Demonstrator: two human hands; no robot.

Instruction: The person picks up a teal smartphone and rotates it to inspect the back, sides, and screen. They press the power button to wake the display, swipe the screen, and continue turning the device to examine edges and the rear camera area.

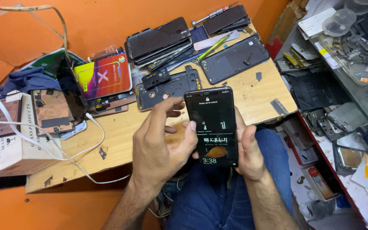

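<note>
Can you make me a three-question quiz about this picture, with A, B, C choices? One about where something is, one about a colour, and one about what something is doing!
1. Where is the phone with the lit screen?
A. Held in both hands
B. Lying on the wooden board
C. On the cardboard box

2. What colour is the wall behind the wooden board?
A. Blue
B. Orange
C. Grey

3. What is the held phone's screen doing?
A. It is dark
B. It is taken off
C. It is lit

Answers:
1. A: the left hand and right hand grip the phone above the lap.
2. B: the wall behind the wooden board is orange.
3. C: pale writing and a small picture glow on the screen.
</note>
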